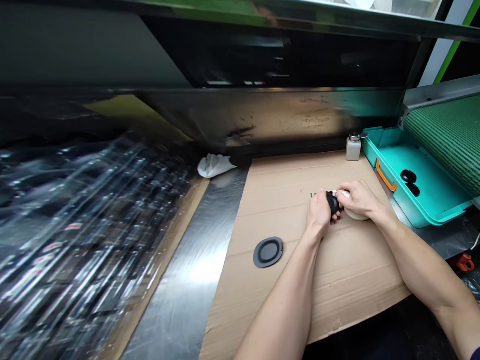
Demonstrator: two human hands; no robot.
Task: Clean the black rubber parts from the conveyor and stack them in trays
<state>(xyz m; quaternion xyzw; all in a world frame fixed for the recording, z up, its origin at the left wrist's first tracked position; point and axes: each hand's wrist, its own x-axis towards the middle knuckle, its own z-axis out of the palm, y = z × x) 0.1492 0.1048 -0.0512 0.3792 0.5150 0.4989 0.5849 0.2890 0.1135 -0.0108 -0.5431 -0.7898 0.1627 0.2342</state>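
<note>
My left hand (319,214) is closed around a small black rounded part (332,203), held just above the cardboard sheet (352,280). My right hand (359,198) pinches a bit of white material (342,193), perhaps cloth, against the part's upper right side. Under the right hand lies a pale round object (356,215), mostly covered, so its kind is hidden. To the left of my hands a dark grey oval disc (268,252) with a raised ring lies flat on the cardboard.
A small white bottle (353,148) with a metal top stands at the cardboard's back right corner. Beside it, a teal tray (423,217) holds black round pieces (408,176). A crumpled white cloth (214,165) and blurred plastic-wrapped items (86,240) lie left. A green belt (450,135) overhangs the tray.
</note>
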